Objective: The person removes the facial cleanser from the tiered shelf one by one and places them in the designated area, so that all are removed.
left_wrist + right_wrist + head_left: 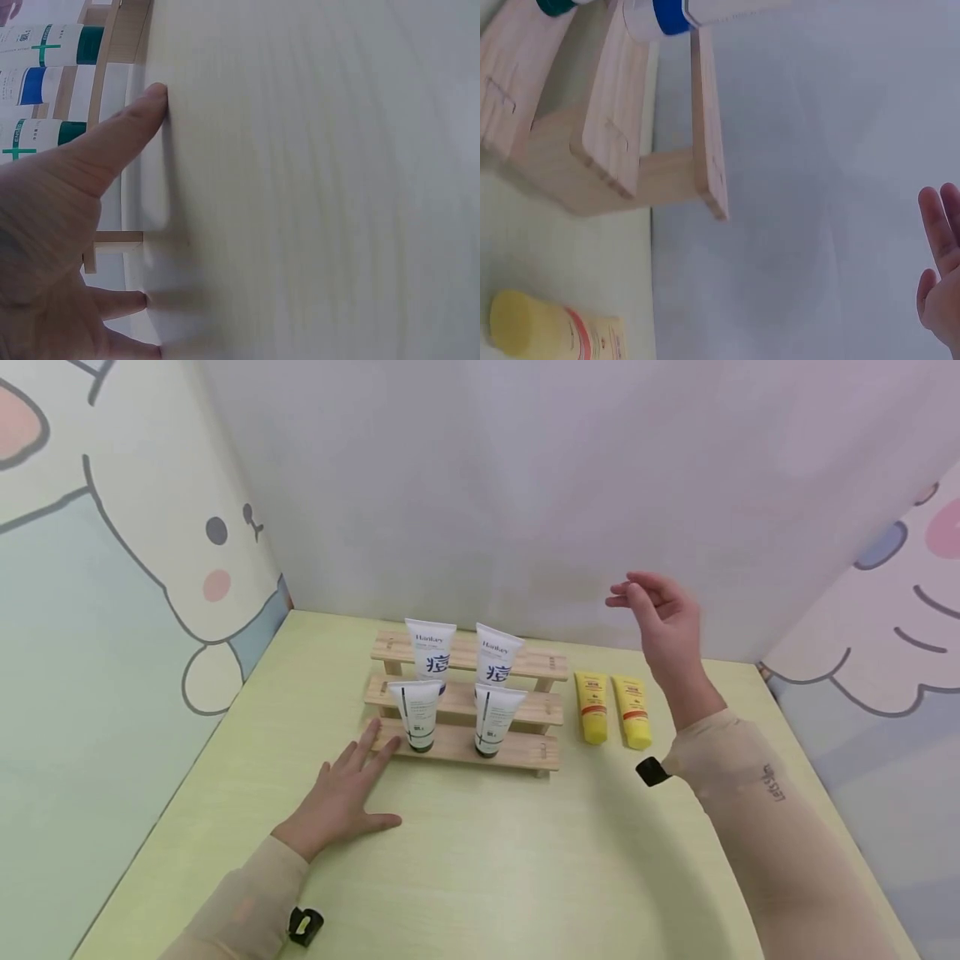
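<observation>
Wooden rack, left fingers at one end

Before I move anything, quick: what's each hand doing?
Left hand: open, spread at the left end of the wooden rack, holding nothing.
Right hand: open and relaxed, raised in the air, holding nothing.
</observation>
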Demonstrator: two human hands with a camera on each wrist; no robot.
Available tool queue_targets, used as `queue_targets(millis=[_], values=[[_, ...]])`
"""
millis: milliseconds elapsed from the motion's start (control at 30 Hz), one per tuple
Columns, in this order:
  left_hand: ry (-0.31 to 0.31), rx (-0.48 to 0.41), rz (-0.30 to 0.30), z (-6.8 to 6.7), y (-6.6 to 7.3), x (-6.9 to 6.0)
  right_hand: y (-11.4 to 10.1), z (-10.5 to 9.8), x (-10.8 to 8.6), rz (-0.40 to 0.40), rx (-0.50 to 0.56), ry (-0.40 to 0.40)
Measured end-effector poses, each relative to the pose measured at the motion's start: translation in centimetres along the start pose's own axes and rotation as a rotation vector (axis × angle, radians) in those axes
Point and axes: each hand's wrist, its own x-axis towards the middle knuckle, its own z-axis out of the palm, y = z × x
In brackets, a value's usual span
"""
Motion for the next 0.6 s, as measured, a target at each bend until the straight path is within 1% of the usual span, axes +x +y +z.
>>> queue_targets(millis=[100, 267, 433, 533, 600], values=[[0.003, 0.003, 0.0, 0.1, 0.0, 0.0, -0.5, 1.6, -1.0, -0.008, 0.036, -0.079], [0.007, 0.004, 0.0, 0.0, 0.0, 0.0, -0.3, 4.1, -2.5, 0.052, 0.013, -0.194], [0.011, -0.009, 0.007, -0.1, 0.1, 0.0, 0.5, 6.2, -3.7, 0.115, -0.126, -0.301], [0.013, -0.01, 0.007, 0.0, 0.0, 0.0, 0.9, 7.4, -4.2, 0.173, -0.222, -0.365], [0.011, -0.009, 0.002, 0.0, 0.0, -0.1, 1.2, 8.1, -4.3, 0.217, -0.255, -0.405]])
